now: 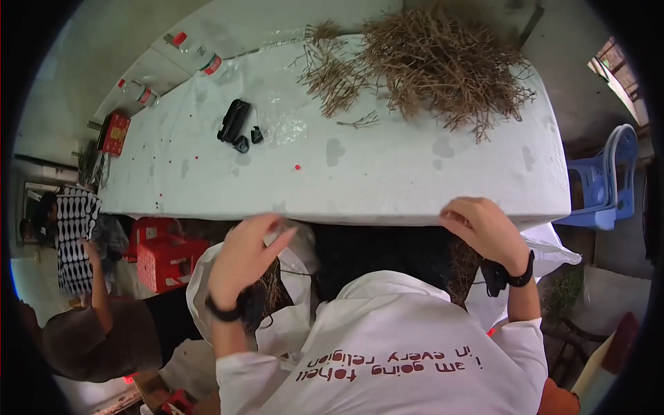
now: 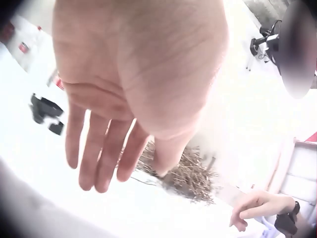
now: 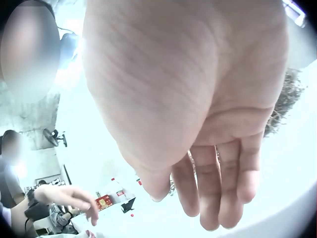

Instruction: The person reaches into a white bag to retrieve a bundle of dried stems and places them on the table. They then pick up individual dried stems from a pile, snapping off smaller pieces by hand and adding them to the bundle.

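Note:
Both hands hang at the near edge of a cloth-covered table point(image 1: 387, 187), with nothing held. My left hand point(image 1: 243, 259) has its fingers loosely extended and thumb apart; the left wrist view shows its bare palm point(image 2: 143, 74). Further right, my right hand point(image 1: 484, 232) bends softly at the fingers, and its palm point(image 3: 198, 99) is bare too. Across the table lies a big heap of dry brown twigs point(image 1: 449, 69), with one loose sprig point(image 1: 360, 121) in front. A small red bead point(image 1: 298, 167) lies on the cloth between the hands and the heap.
An open black case point(image 1: 235, 121) with small black pieces point(image 1: 241, 144) sits left of centre. Two bottles point(image 1: 200, 57) and a red box point(image 1: 113, 133) stand at the far left. White bags point(image 1: 290, 325) flank the lap. Another person point(image 1: 104, 339) is at left; blue stools point(image 1: 609, 180) stand right.

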Motion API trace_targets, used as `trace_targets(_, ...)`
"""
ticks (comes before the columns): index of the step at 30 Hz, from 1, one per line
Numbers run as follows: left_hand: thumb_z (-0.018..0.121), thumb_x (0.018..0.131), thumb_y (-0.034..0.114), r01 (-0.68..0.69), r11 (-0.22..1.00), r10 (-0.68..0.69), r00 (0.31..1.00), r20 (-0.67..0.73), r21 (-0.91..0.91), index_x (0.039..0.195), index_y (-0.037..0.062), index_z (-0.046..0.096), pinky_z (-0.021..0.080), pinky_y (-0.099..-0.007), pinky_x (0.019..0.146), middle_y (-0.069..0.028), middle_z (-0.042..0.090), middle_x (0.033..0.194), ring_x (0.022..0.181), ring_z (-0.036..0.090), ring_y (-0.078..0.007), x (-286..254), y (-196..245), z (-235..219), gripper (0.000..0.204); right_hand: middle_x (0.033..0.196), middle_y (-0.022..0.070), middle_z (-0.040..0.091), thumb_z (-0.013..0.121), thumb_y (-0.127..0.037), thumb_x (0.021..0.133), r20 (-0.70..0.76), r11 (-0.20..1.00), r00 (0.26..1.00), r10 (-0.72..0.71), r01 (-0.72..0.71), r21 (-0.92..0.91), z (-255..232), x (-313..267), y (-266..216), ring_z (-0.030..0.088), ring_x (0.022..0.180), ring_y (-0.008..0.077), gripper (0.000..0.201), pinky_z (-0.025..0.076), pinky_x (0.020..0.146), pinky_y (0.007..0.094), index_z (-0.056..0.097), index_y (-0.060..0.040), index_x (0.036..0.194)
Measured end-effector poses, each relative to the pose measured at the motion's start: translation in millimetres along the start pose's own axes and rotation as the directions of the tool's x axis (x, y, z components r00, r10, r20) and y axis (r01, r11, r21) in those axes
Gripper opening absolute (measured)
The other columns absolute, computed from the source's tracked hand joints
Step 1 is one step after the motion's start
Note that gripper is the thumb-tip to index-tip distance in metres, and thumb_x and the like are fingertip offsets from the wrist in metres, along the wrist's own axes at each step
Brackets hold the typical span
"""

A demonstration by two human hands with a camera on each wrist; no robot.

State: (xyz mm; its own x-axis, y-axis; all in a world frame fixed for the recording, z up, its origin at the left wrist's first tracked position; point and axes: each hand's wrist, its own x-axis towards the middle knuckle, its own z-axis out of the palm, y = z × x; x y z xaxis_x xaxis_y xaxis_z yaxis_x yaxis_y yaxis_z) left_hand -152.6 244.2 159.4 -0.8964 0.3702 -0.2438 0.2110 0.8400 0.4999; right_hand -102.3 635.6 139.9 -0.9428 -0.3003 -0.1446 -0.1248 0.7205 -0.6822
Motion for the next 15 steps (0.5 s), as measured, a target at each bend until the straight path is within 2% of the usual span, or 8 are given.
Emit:
trace_targets(1,0.067,0.092,0.016,-0.128,0.984,0.124,0.991,-0.044,-0.124,0.101,-0.0041,0.063,0.051,-0.0387,0.070,-0.0185,0.068,0.091,0.083,0.067,-0.0310,30.2,9.2,5.8,0.022,0.083,0.0165,0.067,0.065,-0.015,0.092,-0.017,1.000,1.000,-0.002,0.002,-0.006,0.3,6.7,-5.3,0.065,0.076,0.0350,0.018,0.051,0.069,0.0392,0.068,0.0022,0.095)
trace_targets(2,0.066,0.093,0.015,-0.352,0.934,0.342,0.930,-0.131,-0.063,0.102,-0.0032,0.063,0.051,-0.0361,0.074,-0.0177,0.067,0.089,0.084,0.067,-0.0305,66.8,16.5,7.3,0.020,0.084,0.0167,0.067,0.064,-0.018,0.092,-0.017,0.998,0.998,-0.063,0.062,-0.032,3.3,14.1,-9.6,0.065,0.077,0.0364,0.020,0.051,0.070,0.0416,0.067,0.0017,0.094)
trace_targets(4,0.065,0.094,0.015,-0.508,0.861,0.492,0.844,-0.214,-0.024,0.104,-0.0019,0.064,0.050,-0.0371,0.077,-0.0172,0.068,0.091,0.086,0.066,-0.0309,151.9,20.2,11.0,0.020,0.085,0.0169,0.067,0.063,-0.023,0.093,-0.006,0.980,0.984,-0.179,0.178,-0.085,11.1,25.0,-15.9,0.064,0.080,0.0390,0.024,0.050,0.072,0.0465,0.067,0.0007,0.092)
trace_targets(8,0.069,0.091,0.023,-0.486,0.829,0.559,0.720,-0.410,0.276,0.109,0.0029,0.066,0.048,-0.0414,0.086,-0.0136,0.069,0.100,0.099,0.065,-0.0317,282.5,31.2,23.8,0.027,0.087,0.0169,0.067,0.061,-0.025,0.095,0.117,0.972,0.966,-0.229,0.233,-0.026,28.9,28.2,-22.4,0.064,0.082,0.0390,0.027,0.051,0.074,0.0471,0.068,0.0005,0.091)
trace_targets(10,0.071,0.086,0.024,-0.475,0.678,0.734,0.475,-0.485,0.561,0.109,0.0036,0.066,0.044,-0.0467,0.098,-0.0144,0.068,0.109,0.105,0.063,-0.0320,317.2,31.2,33.8,0.031,0.086,0.0168,0.068,0.061,-0.025,0.095,0.112,0.978,0.972,-0.205,0.209,-0.017,33.7,23.3,-19.1,0.064,0.082,0.0390,0.027,0.051,0.074,0.0471,0.068,0.0006,0.091)
trace_targets(11,0.071,0.086,0.024,-0.480,0.672,0.740,0.468,-0.483,0.564,0.109,0.0036,0.066,0.044,-0.0467,0.098,-0.0144,0.068,0.109,0.105,0.063,-0.0320,326.0,30.2,32.9,0.031,0.086,0.0167,0.068,0.061,-0.025,0.095,0.118,0.982,0.976,-0.186,0.188,-0.008,35.3,20.3,-16.6,0.064,0.082,0.0390,0.027,0.051,0.074,0.0471,0.068,0.0006,0.091)
trace_targets(14,0.072,0.086,0.026,-0.409,0.781,0.526,0.838,-0.145,0.472,0.111,0.0038,0.067,0.039,-0.0476,0.104,-0.0155,0.069,0.109,0.104,0.065,-0.0305,337.3,23.6,18.1,0.034,0.086,0.0164,0.068,0.061,-0.024,0.095,0.113,0.989,0.983,-0.148,0.148,0.003,36.9,12.8,-4.6,0.064,0.081,0.0386,0.026,0.050,0.073,0.0462,0.068,0.0007,0.091)
trace_targets(15,0.072,0.086,0.026,-0.412,0.777,0.530,0.836,-0.142,0.476,0.111,0.0038,0.067,0.039,-0.0476,0.104,-0.0155,0.069,0.109,0.104,0.065,-0.0305,337.7,24.1,10.2,0.034,0.086,0.0162,0.068,0.062,-0.023,0.095,0.107,0.991,0.985,-0.132,0.133,0.005,37.1,10.3,0.3,0.064,0.080,0.0382,0.025,0.050,0.072,0.0453,0.068,0.0008,0.092)
